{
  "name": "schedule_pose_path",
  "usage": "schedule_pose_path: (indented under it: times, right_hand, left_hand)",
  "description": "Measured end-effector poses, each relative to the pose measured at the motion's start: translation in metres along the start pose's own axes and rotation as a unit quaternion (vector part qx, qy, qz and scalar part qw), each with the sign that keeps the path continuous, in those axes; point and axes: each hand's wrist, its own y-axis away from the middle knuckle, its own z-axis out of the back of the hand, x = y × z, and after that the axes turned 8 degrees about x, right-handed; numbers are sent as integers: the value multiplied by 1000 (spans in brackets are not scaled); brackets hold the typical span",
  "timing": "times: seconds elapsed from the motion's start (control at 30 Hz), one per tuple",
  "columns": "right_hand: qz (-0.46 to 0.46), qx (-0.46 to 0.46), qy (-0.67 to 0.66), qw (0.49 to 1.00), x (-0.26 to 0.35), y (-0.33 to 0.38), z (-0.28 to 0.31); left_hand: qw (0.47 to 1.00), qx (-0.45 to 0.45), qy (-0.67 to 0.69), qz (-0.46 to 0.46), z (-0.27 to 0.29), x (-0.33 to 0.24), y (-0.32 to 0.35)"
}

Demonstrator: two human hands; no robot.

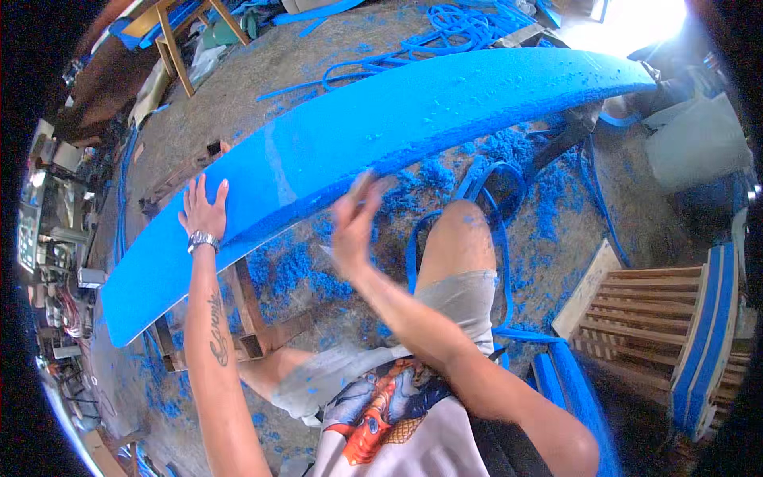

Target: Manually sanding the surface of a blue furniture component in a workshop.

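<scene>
A long blue foam board (342, 119) lies slantwise before me, from the lower left to the upper right, with a rough, crumbly near edge. My left hand (204, 210) presses flat on its top face towards the left end, fingers spread, a metal watch on the wrist. At the near edge, around the board's middle, my right hand (355, 226) is blurred by motion. Its fingers look curled, but the smear hides whether anything is in them. Blue crumbs are scattered over the board's right half.
Blue shavings (298, 270) litter the floor under the board. Tangled blue strips (457, 32) lie beyond it, and more strips loop by my knee. A slatted wooden rack (644, 306) stands at the right, a metal frame (250, 306) below the board, a wooden stool (171, 44) far left.
</scene>
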Motion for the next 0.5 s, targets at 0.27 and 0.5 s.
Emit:
schedule_pose_path:
  times: [0.27, 0.5]
  right_hand:
    - [31, -169, -27, 985, 10, -49, 46]
    - [48, 5, 74, 996, 3, 17, -16]
  left_hand:
    - [1000, 5, -2, 9, -1, 2, -3]
    - [1000, -2, 4, 6, -2, 4, -4]
